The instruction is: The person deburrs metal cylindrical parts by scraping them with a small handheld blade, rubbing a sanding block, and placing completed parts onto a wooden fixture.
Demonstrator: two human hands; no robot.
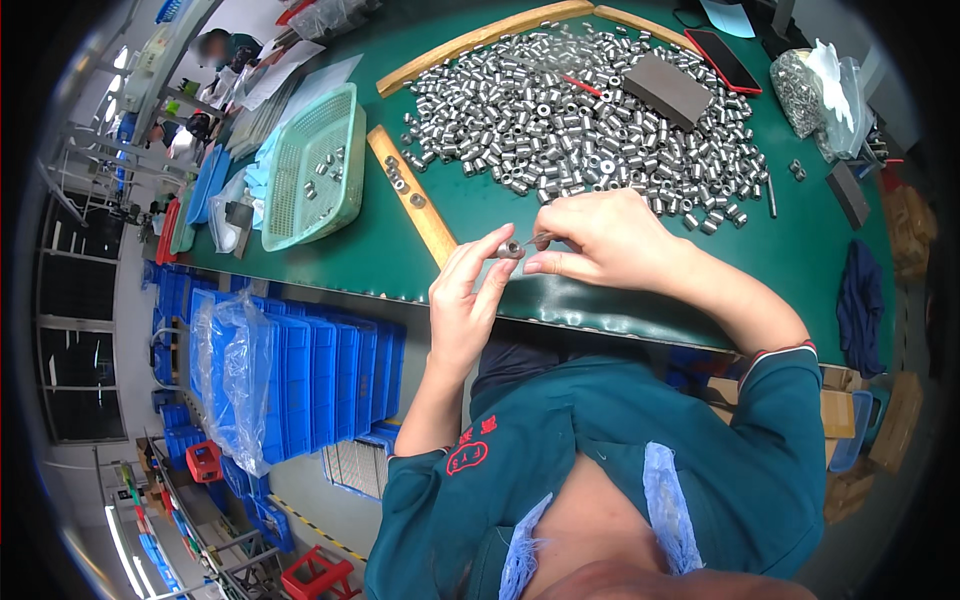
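Between its thumb and fingers, my left hand [467, 288] pinches a small metal sleeve [509, 249] just over the table's near edge. My right hand [605, 238] is closed on a thin pointed tool [539, 239], whose tip reaches to the sleeve's open end; its exact kind is too small to make out. Beyond both hands spreads a large pile of short steel sleeves [560, 120] on the green tabletop [400, 260]. A few more sleeves [397, 180] rest in a row along the wooden strip left of the pile.
A mint-green plastic basket [275, 215] with a few sleeves stands at the left. Wooden strips [480, 40] border the pile, and a dark grey block [668, 92] lies on it. Behind are a red-edged phone [722, 60] and a filled plastic bag [797, 95]. Blue crates [320, 365] stand below.
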